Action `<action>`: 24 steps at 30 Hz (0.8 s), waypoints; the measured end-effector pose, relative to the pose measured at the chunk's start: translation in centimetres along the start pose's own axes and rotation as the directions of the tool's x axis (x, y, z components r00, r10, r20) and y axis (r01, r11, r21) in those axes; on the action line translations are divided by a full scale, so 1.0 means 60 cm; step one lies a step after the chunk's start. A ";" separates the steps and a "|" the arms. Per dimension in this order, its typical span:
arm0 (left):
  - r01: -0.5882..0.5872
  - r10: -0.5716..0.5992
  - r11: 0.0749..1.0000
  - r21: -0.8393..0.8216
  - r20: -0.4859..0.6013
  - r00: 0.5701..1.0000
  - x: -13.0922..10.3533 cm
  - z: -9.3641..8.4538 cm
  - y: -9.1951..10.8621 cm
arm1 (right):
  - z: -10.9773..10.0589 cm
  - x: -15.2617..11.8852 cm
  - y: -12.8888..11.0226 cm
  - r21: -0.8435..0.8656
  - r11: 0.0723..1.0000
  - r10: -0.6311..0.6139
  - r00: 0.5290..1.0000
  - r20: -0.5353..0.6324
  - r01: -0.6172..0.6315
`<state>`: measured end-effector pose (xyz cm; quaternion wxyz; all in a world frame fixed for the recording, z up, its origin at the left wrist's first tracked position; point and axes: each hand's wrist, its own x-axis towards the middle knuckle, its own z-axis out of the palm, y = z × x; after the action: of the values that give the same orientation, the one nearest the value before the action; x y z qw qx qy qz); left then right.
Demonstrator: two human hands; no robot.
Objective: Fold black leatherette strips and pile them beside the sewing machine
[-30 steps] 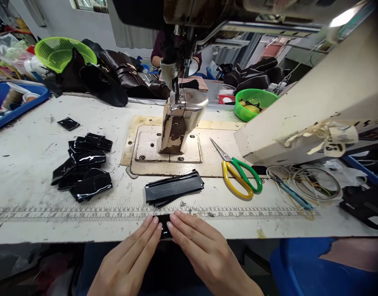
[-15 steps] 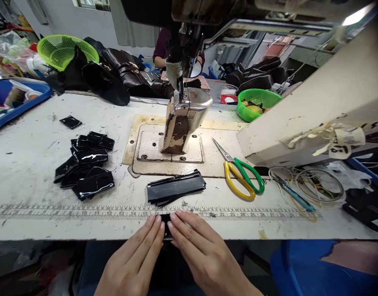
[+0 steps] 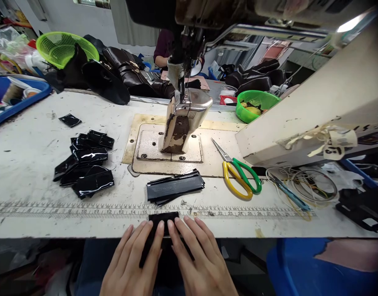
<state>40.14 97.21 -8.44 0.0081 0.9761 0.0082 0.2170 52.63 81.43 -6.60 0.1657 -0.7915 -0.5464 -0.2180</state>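
A small glossy black strip [image 3: 164, 216] lies flat at the table's front edge, over the printed ruler [image 3: 235, 213]. My left hand [image 3: 133, 255] rests on its left part with fingers stretched out and spread. On the right part lie the fingertips of my right hand [image 3: 198, 255], also spread. Both thumbs are mostly hidden. Just beyond my hands is a stack of long black strips [image 3: 175, 188]. To the left sits a heap of shorter, shiny black folded pieces [image 3: 94, 181], with a single black piece [image 3: 70, 120] behind it.
Scissors [image 3: 238, 174] with yellow and green handles lie right of the sewing machine's post [image 3: 179, 123]. Tangled cords and a blue-handled tool [image 3: 290, 195] are farther right. Dark boots [image 3: 124, 72], a green bowl [image 3: 256, 107] and a blue tray [image 3: 22, 105] stand around. Another person [image 3: 162, 49] sits behind.
My fingers have spread apart and slid back toward me from the black strip's middle, so more of the strip shows. The hands were closer-fingered before.
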 end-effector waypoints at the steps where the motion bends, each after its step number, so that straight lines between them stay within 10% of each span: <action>1: -0.013 0.013 1.000 0.005 0.010 1.000 -0.001 0.002 0.000 | 0.000 0.000 0.002 0.017 1.000 0.002 1.000 0.006 -0.002; 18: 0.016 -0.040 0.983 -0.184 -0.127 0.991 0.001 0.016 0.015 | 0.015 0.000 -0.019 0.034 0.998 -0.058 0.998 0.004 0.058; 24: 0.025 -0.026 0.976 -0.215 -0.003 1.000 0.013 0.011 0.009 | 0.030 0.011 -0.040 -0.005 0.999 0.046 0.999 -0.022 -0.046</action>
<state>41.15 96.69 -8.72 0.1164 0.9687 -0.0027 0.2193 50.87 83.67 -7.73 0.1746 -0.8020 -0.5255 -0.2241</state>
